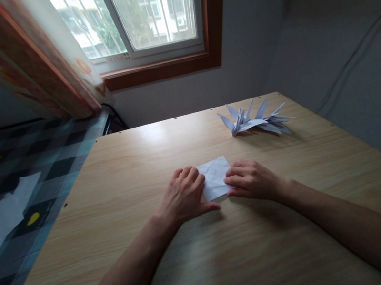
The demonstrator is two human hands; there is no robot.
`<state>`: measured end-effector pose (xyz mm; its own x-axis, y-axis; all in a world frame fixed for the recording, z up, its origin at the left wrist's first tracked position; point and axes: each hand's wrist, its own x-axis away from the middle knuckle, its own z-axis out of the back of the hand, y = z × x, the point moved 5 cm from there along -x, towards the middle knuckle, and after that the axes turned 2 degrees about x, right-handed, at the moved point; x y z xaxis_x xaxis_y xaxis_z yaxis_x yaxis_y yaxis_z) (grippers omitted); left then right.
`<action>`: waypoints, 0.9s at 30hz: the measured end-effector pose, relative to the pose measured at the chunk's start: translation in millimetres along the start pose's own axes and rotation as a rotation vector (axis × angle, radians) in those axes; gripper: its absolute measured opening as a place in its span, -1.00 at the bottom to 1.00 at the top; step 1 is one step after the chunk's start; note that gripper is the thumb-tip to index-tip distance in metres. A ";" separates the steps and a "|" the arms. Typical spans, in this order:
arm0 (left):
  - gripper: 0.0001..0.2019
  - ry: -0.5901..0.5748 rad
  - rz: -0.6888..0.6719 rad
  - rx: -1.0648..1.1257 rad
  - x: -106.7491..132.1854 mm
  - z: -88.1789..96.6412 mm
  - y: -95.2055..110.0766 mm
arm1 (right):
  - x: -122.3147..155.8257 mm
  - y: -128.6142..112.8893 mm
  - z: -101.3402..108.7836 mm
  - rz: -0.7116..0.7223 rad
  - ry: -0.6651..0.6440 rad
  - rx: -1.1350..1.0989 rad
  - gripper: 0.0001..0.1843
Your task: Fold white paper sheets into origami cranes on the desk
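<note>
A small folded square of white paper [215, 177] lies on the table between my two hands, with crease lines across its face. My left hand [187, 193] rests palm down at its left edge; the fingers lie over that edge and the thumb stretches out apart, just off the near corner. At the right edge, my right hand [249, 179] has its fingers bent together on the paper, the thumb close beneath them. Further back to the right, several folded white paper cranes [252, 123] sit in a cluster, their pointed wings and tails overlapping.
The wooden table [137, 170] reaches back toward a window [155, 13] with a brown frame. To its left, a bed with a checked cover [44, 158] bears loose white paper sheets [3, 218]. An orange curtain [28, 52] hangs at the left; a cable runs along the right wall.
</note>
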<state>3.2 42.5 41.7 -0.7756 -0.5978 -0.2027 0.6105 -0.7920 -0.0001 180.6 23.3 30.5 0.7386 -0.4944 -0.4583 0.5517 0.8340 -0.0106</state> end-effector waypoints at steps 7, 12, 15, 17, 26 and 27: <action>-0.70 0.059 -0.168 0.115 3.0 -3.5 3.8 | 0.1 -2.3 1.4 0.014 0.017 -0.012 -0.76; -0.76 0.131 -0.109 0.172 3.3 -2.8 -0.7 | -1.7 1.4 -0.7 -0.097 0.021 -0.087 -0.79; -0.73 0.161 0.020 0.200 0.6 -4.5 -6.9 | -3.5 5.8 -3.7 -0.252 0.029 -0.122 -0.79; -0.74 0.164 0.105 0.187 -1.6 -6.8 -9.9 | -4.5 8.8 -6.6 -0.360 0.026 -0.119 -0.77; -0.87 0.154 0.151 0.046 -4.4 -10.7 -6.7 | -8.8 4.8 -9.1 -0.351 -0.021 0.023 -0.87; -0.85 0.169 0.090 0.043 -4.1 -9.5 -3.9 | -10.0 0.8 -8.4 -0.283 -0.045 0.045 -0.84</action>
<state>5.6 49.2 33.2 -0.6779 -0.6401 -0.3615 0.6660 -0.7430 0.0665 170.4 30.9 27.6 0.5689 -0.7172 -0.4026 0.7542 0.6501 -0.0926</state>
